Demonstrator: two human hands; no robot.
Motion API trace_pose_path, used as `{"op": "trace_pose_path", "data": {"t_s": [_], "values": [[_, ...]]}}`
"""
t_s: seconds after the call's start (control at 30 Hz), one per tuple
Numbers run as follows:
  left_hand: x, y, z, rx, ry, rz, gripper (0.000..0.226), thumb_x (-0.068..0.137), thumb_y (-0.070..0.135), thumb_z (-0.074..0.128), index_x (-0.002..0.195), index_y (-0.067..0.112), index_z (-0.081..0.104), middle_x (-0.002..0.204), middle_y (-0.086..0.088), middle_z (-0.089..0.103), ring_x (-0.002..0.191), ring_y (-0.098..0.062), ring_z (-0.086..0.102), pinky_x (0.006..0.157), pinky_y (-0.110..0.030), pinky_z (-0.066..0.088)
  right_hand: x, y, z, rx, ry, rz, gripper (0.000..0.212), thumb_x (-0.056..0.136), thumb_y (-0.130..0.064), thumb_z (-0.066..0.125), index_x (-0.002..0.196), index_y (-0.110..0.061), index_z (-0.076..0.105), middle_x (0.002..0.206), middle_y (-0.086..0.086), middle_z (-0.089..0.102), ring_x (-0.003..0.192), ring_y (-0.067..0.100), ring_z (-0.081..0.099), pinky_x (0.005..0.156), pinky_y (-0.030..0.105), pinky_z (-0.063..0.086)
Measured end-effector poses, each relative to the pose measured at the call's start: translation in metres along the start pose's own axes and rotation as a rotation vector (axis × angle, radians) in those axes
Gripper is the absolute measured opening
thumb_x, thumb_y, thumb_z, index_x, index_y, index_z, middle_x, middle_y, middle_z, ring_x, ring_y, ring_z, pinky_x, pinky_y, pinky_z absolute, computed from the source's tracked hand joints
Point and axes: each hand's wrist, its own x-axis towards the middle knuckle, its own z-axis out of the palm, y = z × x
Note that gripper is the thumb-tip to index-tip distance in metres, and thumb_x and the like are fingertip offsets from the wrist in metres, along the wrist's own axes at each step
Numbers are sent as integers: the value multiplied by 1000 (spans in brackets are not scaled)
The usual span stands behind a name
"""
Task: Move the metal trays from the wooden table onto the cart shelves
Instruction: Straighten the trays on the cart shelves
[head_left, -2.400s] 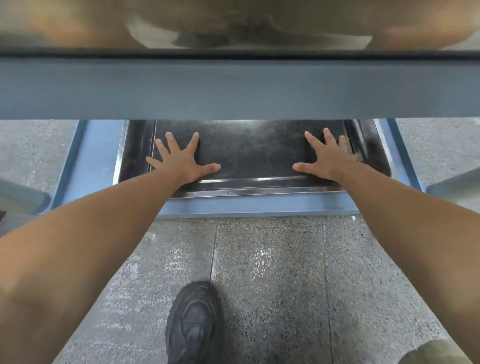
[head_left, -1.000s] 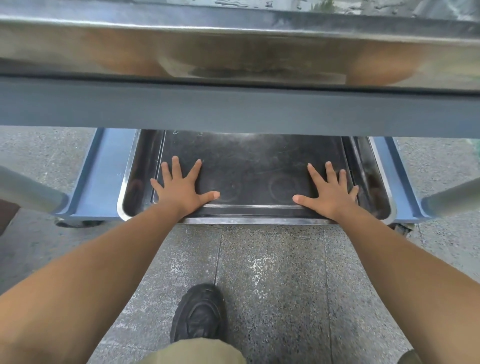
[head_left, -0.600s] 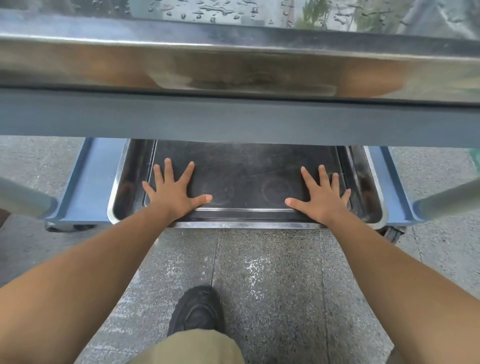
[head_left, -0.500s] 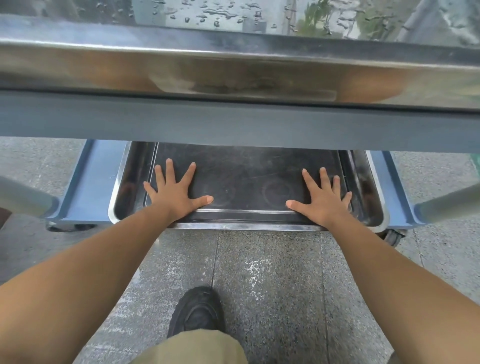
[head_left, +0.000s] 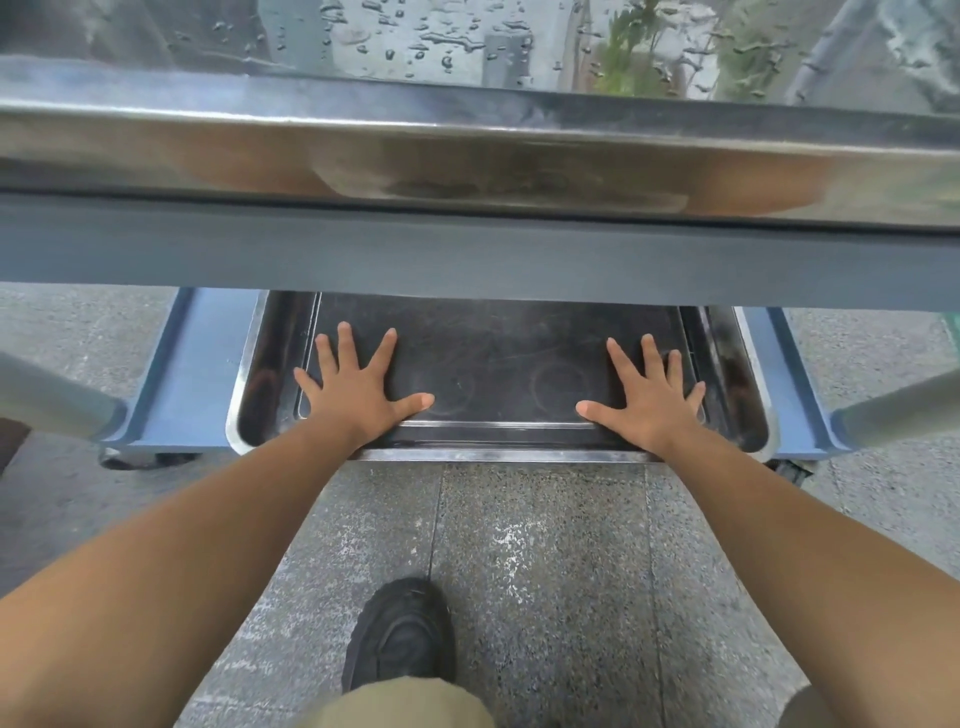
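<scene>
**Tray on lower shelf, hands flat on it**

The dark metal tray lies on the cart's lower shelf. It sits between the shelf's side lips, with its near rim about level with the shelf's front edge. Your left hand and right hand lie flat on the tray floor, fingers spread wide, thumbs pointing inward, gripping nothing. The left hand is toward the shelf's left side and the right hand toward its right. A double rim line runs round the tray, so it may be nested in another one; can't tell. Above the lower shelf, the upper shelf carries a second tray with water drops on it. In front of the lower shelf, your shoe is on the stone floor.

Handling, my read: it's stiff sheet metal that won't flex and is light enough for two hands. It's smooth and maybe wet, so slippery under flat palms. Use your palms only to seat it. To lift or shift it, hook your fingers under the rolled rim at both short ends. Nested trays could stick together.
</scene>
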Motion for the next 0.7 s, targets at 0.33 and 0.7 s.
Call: {"op": "trace_pose_path", "data": {"t_s": [0.33,0.7], "values": [[-1,-4,4,-2,5,8,111,59,97,28,151,50,-11,162,-8,-26,147,-38,-24,112,-71,-3,-5,-1,4,-20,35,13,103,71,-88,44,152,-49,-6,163,-3,-20,149,34,-17,113,67,-1],[-1,-4,1,11,14,7,108,64,95,36,152,51,-9,163,-7,-23,148,-38,-23,112,-70,-2,-5,-3,7,-12,38,20,103,71,-88,45,151,-50,-8,163,-4,-22,149,33,-20,114,67,-3]]}}
